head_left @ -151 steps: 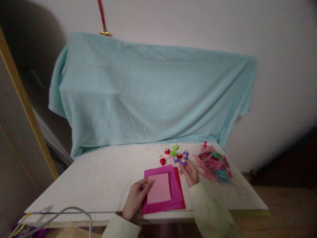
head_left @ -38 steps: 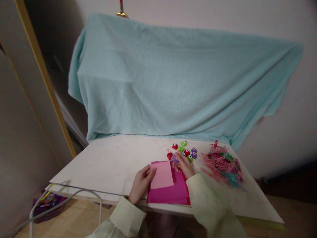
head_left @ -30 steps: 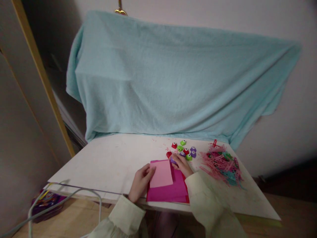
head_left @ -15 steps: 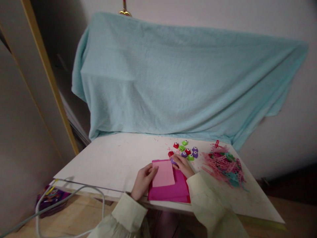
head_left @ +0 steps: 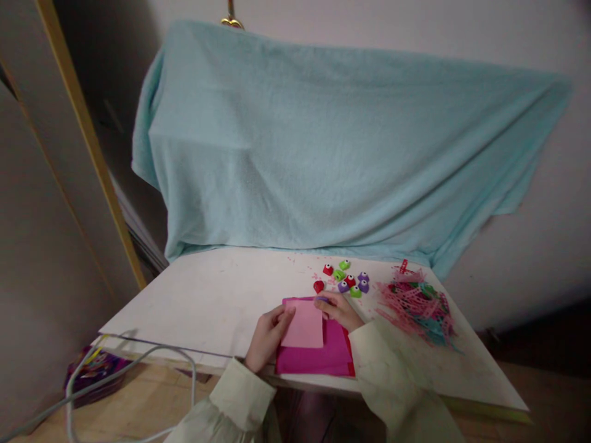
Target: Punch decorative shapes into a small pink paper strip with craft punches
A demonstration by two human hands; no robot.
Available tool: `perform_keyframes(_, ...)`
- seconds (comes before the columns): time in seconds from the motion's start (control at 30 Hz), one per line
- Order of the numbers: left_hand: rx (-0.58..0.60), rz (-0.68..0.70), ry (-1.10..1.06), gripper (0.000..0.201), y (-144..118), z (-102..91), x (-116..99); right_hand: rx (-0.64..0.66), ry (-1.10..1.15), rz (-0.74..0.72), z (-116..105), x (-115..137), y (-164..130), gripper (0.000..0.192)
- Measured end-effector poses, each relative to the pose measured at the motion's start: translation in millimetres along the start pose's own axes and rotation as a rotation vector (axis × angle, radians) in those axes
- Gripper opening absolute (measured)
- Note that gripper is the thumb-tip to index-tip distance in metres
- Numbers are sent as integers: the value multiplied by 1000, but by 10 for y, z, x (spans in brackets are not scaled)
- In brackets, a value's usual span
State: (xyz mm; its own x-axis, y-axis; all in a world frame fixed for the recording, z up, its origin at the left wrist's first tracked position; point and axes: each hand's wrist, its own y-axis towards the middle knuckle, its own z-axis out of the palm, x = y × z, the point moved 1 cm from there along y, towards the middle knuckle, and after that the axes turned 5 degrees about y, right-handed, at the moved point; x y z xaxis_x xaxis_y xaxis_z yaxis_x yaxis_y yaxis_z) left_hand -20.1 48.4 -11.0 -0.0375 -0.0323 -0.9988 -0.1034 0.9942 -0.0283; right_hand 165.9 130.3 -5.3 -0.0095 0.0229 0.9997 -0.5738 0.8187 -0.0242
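My left hand (head_left: 266,337) rests on the left edge of a light pink paper (head_left: 303,324) that lies on a stack of magenta sheets (head_left: 323,358) at the white table's (head_left: 207,301) front edge. My right hand (head_left: 338,309) holds a small purple punch (head_left: 322,299) at the pink paper's top right corner. Several more small punches, red, green and purple (head_left: 345,277), lie just behind my right hand.
A heap of pink and teal paper scraps (head_left: 415,303) lies at the right of the table. A light blue cloth (head_left: 332,147) drapes over something behind it. A grey cable (head_left: 124,363) loops off the table's left front corner. A wooden door frame (head_left: 83,141) stands at the left.
My right hand took a purple punch from the cluster and brought it left to the pink paper's top corner. My left hand stayed on the paper.
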Motion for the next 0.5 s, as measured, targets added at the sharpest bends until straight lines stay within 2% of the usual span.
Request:
perform_keyframes(0.3, 62, -9, -23, 48, -5, 12, 16, -57, 70, -1, 75, 45, -18, 30)
perform_keyframes(0.5, 110, -3, -12, 46, -8, 19, 25, -40, 81, -25, 107, 43, -28, 29)
